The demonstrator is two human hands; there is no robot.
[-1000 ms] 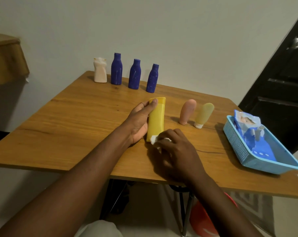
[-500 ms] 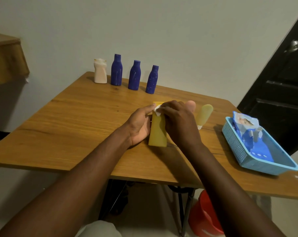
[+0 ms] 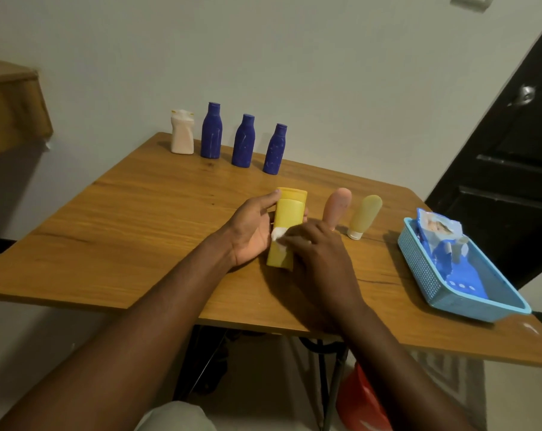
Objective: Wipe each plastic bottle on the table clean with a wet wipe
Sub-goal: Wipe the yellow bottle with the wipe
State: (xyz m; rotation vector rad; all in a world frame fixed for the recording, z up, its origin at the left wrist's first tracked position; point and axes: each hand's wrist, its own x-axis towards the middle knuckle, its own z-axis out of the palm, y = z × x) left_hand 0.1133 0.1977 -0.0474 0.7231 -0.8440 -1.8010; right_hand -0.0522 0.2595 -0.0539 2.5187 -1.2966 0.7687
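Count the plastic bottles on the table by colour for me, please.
Blue bottles: 3
Cream bottle: 1
Yellow bottle: 1
Pink bottle: 1
Pale yellow bottle: 1
Total: 7

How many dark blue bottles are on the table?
3, in a row at the back of the table: left blue bottle beside the pale bottle, middle blue bottle, right blue bottle.
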